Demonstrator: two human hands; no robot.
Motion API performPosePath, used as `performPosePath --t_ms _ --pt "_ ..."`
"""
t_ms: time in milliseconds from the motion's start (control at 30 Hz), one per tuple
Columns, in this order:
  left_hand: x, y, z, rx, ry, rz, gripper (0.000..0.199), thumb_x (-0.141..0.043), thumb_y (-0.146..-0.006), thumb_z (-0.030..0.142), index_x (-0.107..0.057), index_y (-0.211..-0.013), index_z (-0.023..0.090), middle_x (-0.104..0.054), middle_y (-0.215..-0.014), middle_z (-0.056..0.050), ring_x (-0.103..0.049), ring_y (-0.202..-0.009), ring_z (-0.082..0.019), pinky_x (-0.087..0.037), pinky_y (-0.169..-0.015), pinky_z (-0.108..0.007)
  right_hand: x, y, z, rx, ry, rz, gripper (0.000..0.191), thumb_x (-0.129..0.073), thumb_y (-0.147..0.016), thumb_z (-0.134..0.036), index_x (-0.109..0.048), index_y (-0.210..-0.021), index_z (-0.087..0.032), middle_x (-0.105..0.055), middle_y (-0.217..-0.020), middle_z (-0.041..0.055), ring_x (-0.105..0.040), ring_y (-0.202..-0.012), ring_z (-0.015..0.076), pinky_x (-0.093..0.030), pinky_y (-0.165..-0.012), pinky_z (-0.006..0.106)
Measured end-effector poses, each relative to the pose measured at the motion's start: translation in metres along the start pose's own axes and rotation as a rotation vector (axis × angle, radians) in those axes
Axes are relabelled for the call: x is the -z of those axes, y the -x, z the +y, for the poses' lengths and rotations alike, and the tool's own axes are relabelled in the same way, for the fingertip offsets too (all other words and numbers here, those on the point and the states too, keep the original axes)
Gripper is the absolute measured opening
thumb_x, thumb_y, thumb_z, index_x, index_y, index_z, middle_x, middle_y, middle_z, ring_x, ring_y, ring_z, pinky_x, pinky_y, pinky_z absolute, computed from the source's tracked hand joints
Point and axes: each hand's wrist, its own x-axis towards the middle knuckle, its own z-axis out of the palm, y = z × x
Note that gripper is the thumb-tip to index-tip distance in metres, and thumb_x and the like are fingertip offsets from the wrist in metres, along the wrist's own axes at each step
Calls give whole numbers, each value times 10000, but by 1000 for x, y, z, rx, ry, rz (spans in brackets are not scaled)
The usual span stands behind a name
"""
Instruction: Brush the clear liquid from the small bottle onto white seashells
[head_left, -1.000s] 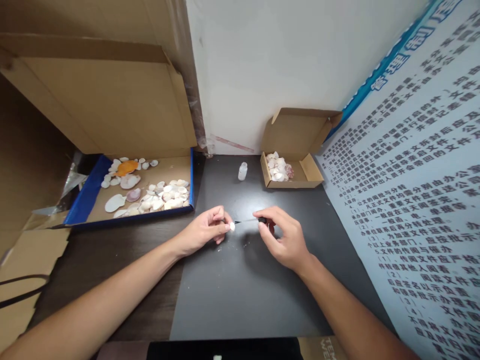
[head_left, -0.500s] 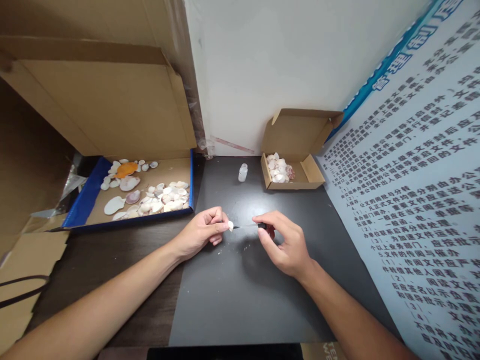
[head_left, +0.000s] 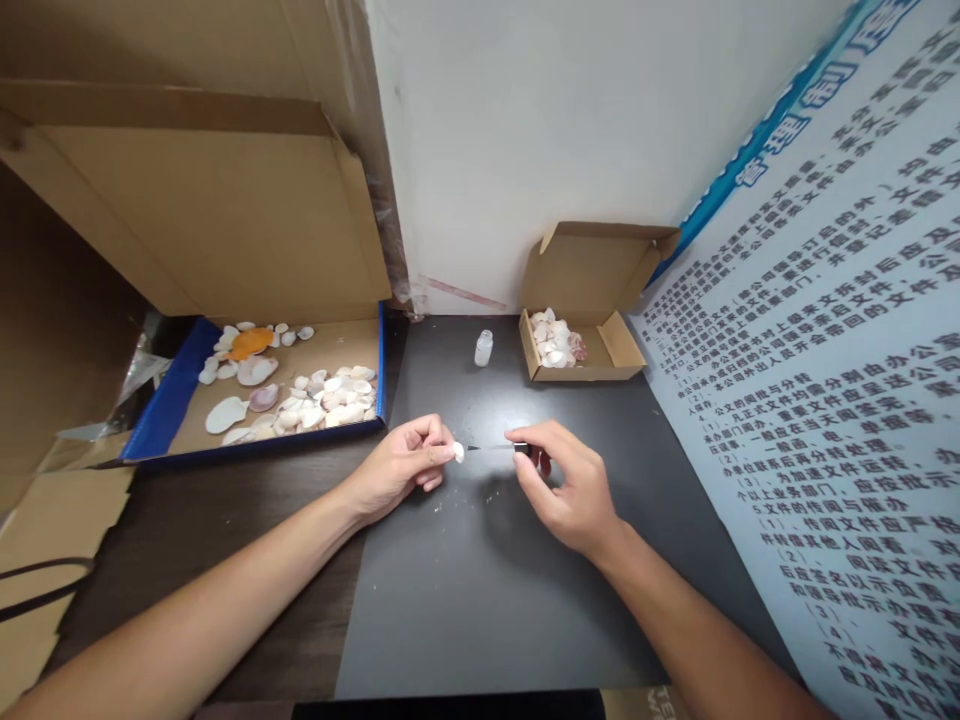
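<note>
Between the thumb and fingers of my left hand is a small white seashell. My right hand grips a thin brush by its short black cap-like handle. The brush points left, its dark tip level with the shell and a narrow gap away from it. Beyond both hands stands a small clear bottle with whitish contents and no cap on it. Part of the handle is hidden by my right fingers.
An open blue-edged box on the left holds several shells, one orange. A smaller open cardboard box with white shells stands at the back right. Pale crumbs dot the dark mat. A printed poster borders the right side.
The brush tip has come away from the shell, leaving a small gap. The shell has turned slightly in my left fingers. Both hands stay in nearly the same place.
</note>
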Motion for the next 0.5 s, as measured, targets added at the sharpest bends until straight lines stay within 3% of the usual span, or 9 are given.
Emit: performPosePath --t_ms 133,233,367,500 --pt "0 0 0 2 12 7 444 -797 -746 271 -373 -662 172 -539 -708 54 -333 -435 -5 -321 -443 -187 -1 -1 -2 59 -24 -39 189 -560 -870 -120 -656 -1006 -210 -669 -802 25 -593 -627 135 -494 -565 257" --pt "1 0 0 7 25 10 446 -795 -748 268 -369 -661 171 -543 -710 51 -328 -434 -3 -320 -444 -185 0 -1 -3 78 -2 0 194 -568 -857 -107 -654 -994 -215 -666 -771 21 -608 -640 147 -506 -575 267" --pt "1 -1 0 5 36 -2 437 -785 -761 255 -369 -657 169 -518 -688 59 -325 -433 -4 -317 -445 -183 -1 0 -3 148 -30 -24 225 -578 -859 -95 -656 -1037 -208 -691 -842 44 -641 -707 155 -524 -601 267" --pt "1 -1 0 1 31 -11 428 -777 -770 244 -372 -658 167 -534 -700 54 -330 -440 -6 -317 -449 -182 0 -1 -3 113 32 -23 214 -571 -850 -92 -669 -1001 -209 -695 -850 52 -647 -725 167 -531 -616 282"
